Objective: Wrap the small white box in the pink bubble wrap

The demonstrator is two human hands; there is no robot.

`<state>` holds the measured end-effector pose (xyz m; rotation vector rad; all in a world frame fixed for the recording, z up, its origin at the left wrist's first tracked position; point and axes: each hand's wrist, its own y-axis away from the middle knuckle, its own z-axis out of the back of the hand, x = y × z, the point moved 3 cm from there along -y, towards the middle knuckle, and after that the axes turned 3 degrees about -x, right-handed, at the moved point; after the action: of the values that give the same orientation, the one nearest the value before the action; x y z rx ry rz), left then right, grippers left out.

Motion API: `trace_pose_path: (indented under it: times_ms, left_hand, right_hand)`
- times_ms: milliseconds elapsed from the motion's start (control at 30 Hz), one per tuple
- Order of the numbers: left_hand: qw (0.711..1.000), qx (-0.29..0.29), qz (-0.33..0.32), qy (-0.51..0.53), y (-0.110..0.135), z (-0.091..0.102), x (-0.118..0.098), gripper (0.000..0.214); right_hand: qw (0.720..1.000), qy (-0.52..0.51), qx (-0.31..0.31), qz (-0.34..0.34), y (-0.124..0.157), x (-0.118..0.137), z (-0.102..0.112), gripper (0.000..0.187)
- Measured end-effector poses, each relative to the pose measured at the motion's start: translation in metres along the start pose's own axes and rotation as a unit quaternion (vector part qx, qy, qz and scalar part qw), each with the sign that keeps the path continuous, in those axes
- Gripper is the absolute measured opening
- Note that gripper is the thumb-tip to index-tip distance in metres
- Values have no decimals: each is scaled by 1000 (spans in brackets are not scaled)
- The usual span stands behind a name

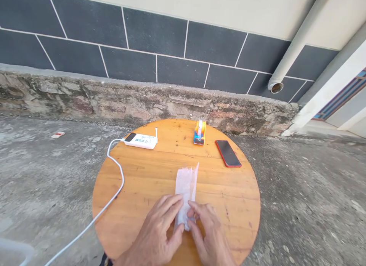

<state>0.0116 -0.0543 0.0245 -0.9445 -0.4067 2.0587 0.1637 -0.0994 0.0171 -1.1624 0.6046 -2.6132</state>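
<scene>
A pale, thin sheet is laid on the round wooden table, slightly right of its middle, with its length run between the near and far edges. Its far end is left ragged, with one corner drawn out to a point, and its near end is partly covered by the hands. The sheet's left side is touched by the fingers of the left hand, which are laid close together; the thumb is held well apart from them, by the near end. At the sheet's right side the right hand is placed with its fingers bent and its thumb set apart from the index finger; whether the sheet is pinched by the other fingers cannot be told.

Near the table's far left edge a white device with a dark panel and blue lettering is seen, and from it a white cable is led over the left edge. A yellow-orange tape dispenser is stood close to the far edge, right of the middle. Near the far right edge a red-rimmed phone is set at a slant, its dark screen turned up
</scene>
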Motion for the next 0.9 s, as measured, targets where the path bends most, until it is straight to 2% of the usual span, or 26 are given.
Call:
trace_pose_path:
  times_ms: [133,300,467,600,700,833,900]
  left_hand:
    - [1000,18,-4,-10,-2,2,-2,50]
    - [998,63,18,-7,-10,6,-6,45]
    - [996,85,36,1,-17,9,-8,44]
    - [993,99,58,2,-19,10,-9,45]
    - [994,90,62,5,-16,7,-6,49]
    - [998,39,55,8,-8,1,0,66]
    - [998,31,57,5,-5,-2,2,73]
  right_hand:
    - [998,15,15,65,-6,2,4,45]
    - [996,-11,20,87,-7,1,4,43]
    - [994,-4,-4,112,-5,0,4,44]
    - [993,-7,10,116,-7,1,5,43]
    - [992,-9,44,115,-9,1,6,44]
    - [991,-9,88,101,-15,5,12,41]
    - [990,-14,109,93,-19,9,15,37]
